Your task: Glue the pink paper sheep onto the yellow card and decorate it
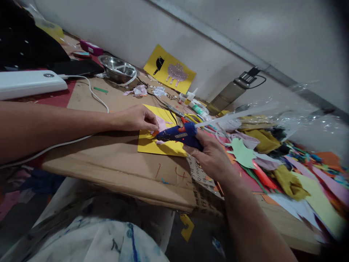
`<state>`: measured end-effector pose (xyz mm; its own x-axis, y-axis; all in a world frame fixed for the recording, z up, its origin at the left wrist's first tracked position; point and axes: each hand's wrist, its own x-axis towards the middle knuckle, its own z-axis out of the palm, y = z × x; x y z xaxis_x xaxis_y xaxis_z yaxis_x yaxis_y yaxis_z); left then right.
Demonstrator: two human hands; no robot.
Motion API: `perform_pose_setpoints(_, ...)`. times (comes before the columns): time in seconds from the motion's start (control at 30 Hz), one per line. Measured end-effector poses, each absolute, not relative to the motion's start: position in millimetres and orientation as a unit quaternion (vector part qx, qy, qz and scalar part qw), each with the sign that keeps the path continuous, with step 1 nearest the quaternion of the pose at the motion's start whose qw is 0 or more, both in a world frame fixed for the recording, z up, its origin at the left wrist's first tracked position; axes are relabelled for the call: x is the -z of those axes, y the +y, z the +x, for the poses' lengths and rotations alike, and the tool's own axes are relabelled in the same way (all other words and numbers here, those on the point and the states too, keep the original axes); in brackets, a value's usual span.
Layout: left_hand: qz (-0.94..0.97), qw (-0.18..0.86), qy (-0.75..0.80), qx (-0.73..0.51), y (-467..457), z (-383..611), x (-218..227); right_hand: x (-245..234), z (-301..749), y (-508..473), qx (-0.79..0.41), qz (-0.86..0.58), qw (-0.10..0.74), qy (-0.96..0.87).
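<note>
My right hand is closed round a blue hot-glue gun with a red light on its side. Its nozzle points left at a small pink paper piece that lies on a yellow card. My left hand reaches in from the left, fingers curled, pinching the pink piece down on the card. The card rests on a flat brown cardboard sheet.
A metal bowl, a white power bank with its cable, a second yellow card against the wall, a metal bottle, glue tubes, scissors and several coloured paper scraps on the right.
</note>
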<state>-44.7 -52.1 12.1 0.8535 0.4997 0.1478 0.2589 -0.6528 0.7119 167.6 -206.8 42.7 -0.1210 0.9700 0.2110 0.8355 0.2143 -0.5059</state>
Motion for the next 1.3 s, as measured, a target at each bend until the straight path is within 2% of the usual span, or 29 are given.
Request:
perform_pose_setpoints(0.9,0.898,0.346,0.212,-0.172,-50,-45,-9,-45,173,-207,-0.151,-0.621,0.244,-0.729)
perform_pose_setpoints(1.3,0.890,0.376,0.193,-0.173,-53,-46,-14,-45,174,-206,-0.150,-0.613,0.269,-0.728)
